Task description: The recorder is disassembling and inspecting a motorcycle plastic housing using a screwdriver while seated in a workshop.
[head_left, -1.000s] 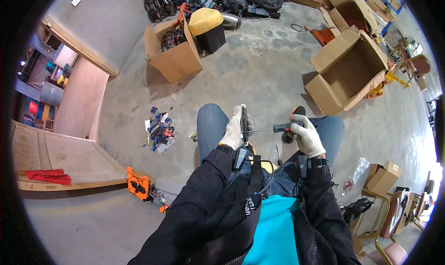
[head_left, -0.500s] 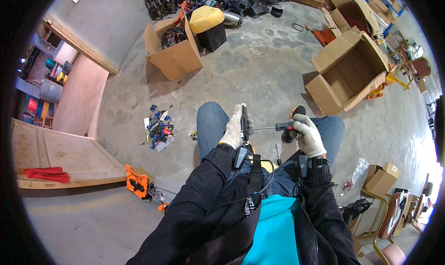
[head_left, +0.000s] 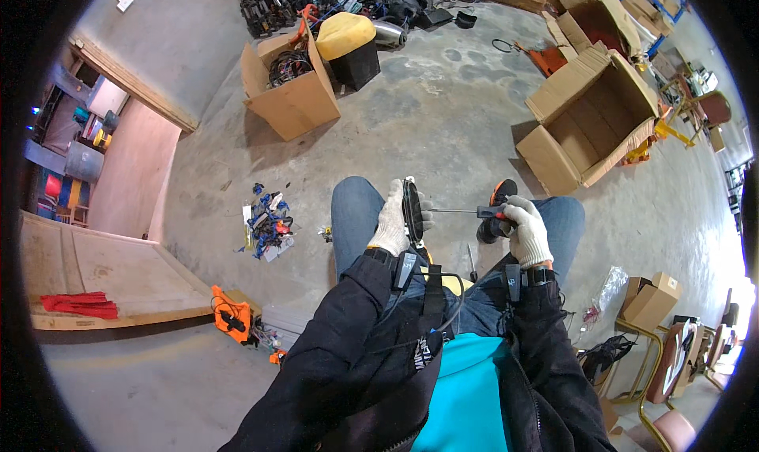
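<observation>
My left hand (head_left: 390, 224), in a white knit glove, grips a flat, dark, oval-ended part (head_left: 412, 211) held on edge above my lap. Its exact kind I cannot make out. A screwdriver (head_left: 489, 212) with a black and red handle is wrapped in the gloved fingers of my right hand (head_left: 525, 229). The thin shaft points left toward the dark part, its tip near my left fingertips; whether it touches anything is too small to tell. Between my legs, a slim dark tool (head_left: 472, 264) stands or lies near the floor.
Left of my knee lies a pile of blue and black scraps (head_left: 270, 223). Ahead stand a cardboard box of cables (head_left: 296, 108) and a yellow-topped black bin (head_left: 348, 45). An open carton (head_left: 589, 128) sits at right. An orange case (head_left: 232, 315) is at lower left.
The dark part has turned in my left hand, so more of its dark face shows. The screwdriver has shifted slightly right relative to it. Both hands keep their grip.
</observation>
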Demonstrator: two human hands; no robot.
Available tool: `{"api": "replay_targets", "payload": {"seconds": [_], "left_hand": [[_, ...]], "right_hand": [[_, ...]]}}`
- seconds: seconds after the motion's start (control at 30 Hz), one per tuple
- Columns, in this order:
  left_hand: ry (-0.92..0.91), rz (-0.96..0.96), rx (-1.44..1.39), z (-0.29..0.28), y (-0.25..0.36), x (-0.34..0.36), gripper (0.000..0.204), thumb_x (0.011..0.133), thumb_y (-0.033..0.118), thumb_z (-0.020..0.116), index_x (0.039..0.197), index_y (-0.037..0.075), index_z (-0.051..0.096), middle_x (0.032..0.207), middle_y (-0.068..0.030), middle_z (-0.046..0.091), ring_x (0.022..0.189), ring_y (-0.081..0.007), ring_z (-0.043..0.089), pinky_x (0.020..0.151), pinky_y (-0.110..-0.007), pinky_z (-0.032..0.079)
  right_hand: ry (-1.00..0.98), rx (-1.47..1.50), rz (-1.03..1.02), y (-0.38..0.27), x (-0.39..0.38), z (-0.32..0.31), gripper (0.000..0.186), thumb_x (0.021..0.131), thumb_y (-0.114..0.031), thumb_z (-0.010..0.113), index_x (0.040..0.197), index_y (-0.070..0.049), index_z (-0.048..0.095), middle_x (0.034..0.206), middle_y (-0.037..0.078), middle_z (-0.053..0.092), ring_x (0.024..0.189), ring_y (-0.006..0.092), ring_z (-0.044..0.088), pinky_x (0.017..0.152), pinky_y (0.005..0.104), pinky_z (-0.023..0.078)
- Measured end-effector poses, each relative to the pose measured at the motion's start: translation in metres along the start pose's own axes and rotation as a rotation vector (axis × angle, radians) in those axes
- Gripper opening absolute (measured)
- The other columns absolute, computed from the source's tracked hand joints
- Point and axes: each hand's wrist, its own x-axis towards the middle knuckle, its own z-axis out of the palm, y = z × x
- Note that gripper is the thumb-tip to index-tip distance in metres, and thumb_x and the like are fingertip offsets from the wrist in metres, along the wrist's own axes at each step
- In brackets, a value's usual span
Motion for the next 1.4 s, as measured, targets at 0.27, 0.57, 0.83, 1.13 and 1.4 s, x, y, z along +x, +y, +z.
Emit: {"api": "replay_targets", "payload": {"seconds": [0.27, 0.57, 0.83, 1.13, 1.4], "left_hand": [[-0.008, -0.004, 0.019, 0.002, -0.001, 0.0, 0.07, 0.101, 0.068, 0.038, 0.111, 0.003, 0.062, 0.095, -0.0218, 0.071, 0.074, -0.033, 0.07, 0.067, -0.045, 0.062], [0.072, 0.007, 0.01, -0.001, -0.004, 0.004, 0.068, 0.102, 0.066, 0.042, 0.108, 0.001, 0.062, 0.096, -0.0218, 0.069, 0.08, -0.0356, 0.07, 0.074, -0.048, 0.062], [0.135, -0.009, 0.069, -0.007, -0.012, 0.024, 0.072, 0.094, 0.073, 0.052, 0.109, 0.003, 0.061, 0.098, -0.0184, 0.068, 0.087, -0.0317, 0.071, 0.076, -0.046, 0.062], [-0.017, 0.015, -0.023, -0.002, -0.002, 0.023, 0.062, 0.105, 0.063, 0.035, 0.102, 0.005, 0.057, 0.09, -0.012, 0.06, 0.077, -0.0297, 0.063, 0.073, -0.046, 0.057], [0.066, 0.016, -0.046, 0.004, 0.0, 0.016, 0.065, 0.104, 0.064, 0.036, 0.1, 0.003, 0.059, 0.093, -0.0171, 0.066, 0.083, -0.034, 0.067, 0.082, -0.05, 0.059]], "right_hand": [[0.004, 0.021, -0.008, 0.002, 0.0, 0.0, 0.041, 0.09, -0.009, 0.066, 0.128, 0.005, 0.059, 0.104, 0.011, 0.065, 0.085, 0.016, 0.062, 0.07, 0.0269, 0.05], [0.037, 0.049, -0.029, 0.007, 0.005, -0.001, 0.04, 0.093, -0.014, 0.067, 0.127, 0.004, 0.059, 0.101, 0.011, 0.066, 0.085, 0.0169, 0.062, 0.071, 0.0284, 0.051], [0.051, 0.126, -0.012, 0.001, 0.0, 0.004, 0.039, 0.1, -0.026, 0.063, 0.121, 0.007, 0.059, 0.084, 0.005, 0.059, 0.068, 0.0138, 0.059, 0.063, 0.0277, 0.049], [0.021, 0.106, -0.011, 0.004, 0.004, 0.001, 0.04, 0.098, -0.027, 0.066, 0.124, 0.003, 0.06, 0.086, 0.005, 0.06, 0.065, 0.0134, 0.058, 0.058, 0.0295, 0.048], [0.065, 0.089, -0.023, 0.012, 0.006, -0.005, 0.042, 0.097, -0.031, 0.068, 0.122, 0.003, 0.061, 0.083, 0.005, 0.06, 0.064, 0.013, 0.057, 0.057, 0.0289, 0.046]]}}
